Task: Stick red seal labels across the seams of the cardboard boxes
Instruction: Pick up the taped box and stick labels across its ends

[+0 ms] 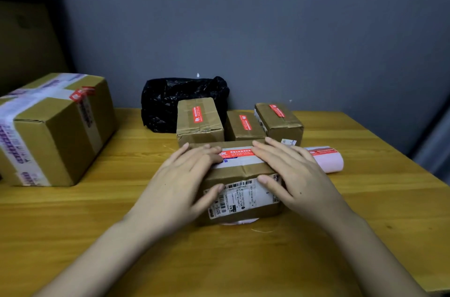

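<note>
Hands flat: left hand (187,175), right hand (292,170) | pressing red label (239,152) (ends) | box (243,175) mid-table

2 bare forearms enter from the bottom edge, each ending in a bare hand. No sleeve shows on either arm up to the frame edge. The left hand (185,180) wears no ring, watch or glove, and its nails are short and unpainted. The right hand (295,175) is likewise bare of ring, band or glove, with short plain nails. A few small dark moles dot the backs of both hands. Both hands are slender, with long fingers, and the wrists carry nothing.
</note>
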A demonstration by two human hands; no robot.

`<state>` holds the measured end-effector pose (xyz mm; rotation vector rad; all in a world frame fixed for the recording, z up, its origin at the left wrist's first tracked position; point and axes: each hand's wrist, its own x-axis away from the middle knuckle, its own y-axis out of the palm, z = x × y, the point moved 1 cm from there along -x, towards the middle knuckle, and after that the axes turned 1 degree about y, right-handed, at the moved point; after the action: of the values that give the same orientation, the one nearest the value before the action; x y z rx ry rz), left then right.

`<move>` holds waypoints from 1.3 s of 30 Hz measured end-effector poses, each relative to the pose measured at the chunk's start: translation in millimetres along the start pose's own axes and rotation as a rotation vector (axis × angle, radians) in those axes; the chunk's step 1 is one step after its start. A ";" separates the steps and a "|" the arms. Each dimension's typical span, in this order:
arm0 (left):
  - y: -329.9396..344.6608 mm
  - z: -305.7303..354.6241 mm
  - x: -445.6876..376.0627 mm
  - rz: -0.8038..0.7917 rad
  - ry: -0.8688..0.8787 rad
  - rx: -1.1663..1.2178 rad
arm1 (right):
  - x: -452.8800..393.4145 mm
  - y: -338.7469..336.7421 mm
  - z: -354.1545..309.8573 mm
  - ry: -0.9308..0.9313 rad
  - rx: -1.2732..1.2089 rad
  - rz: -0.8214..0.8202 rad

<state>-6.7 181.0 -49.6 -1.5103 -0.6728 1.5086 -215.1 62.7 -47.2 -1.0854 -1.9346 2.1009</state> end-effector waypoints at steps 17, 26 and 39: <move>-12.6 -13.6 -17.8 -0.241 -0.076 0.091 | -9.8 -2.7 14.7 0.222 -0.461 -0.098; -16.7 -1.8 -43.0 -0.369 -0.056 0.061 | -16.1 -0.5 26.3 0.249 -0.553 -0.162; -27.9 -5.1 -57.6 -0.399 -0.267 0.584 | -56.2 -41.8 8.6 0.161 -0.627 -0.052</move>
<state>-3.0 143.8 2.5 -0.6969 -0.5734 1.4355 -194.2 35.0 14.2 -1.2190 -2.5676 1.3417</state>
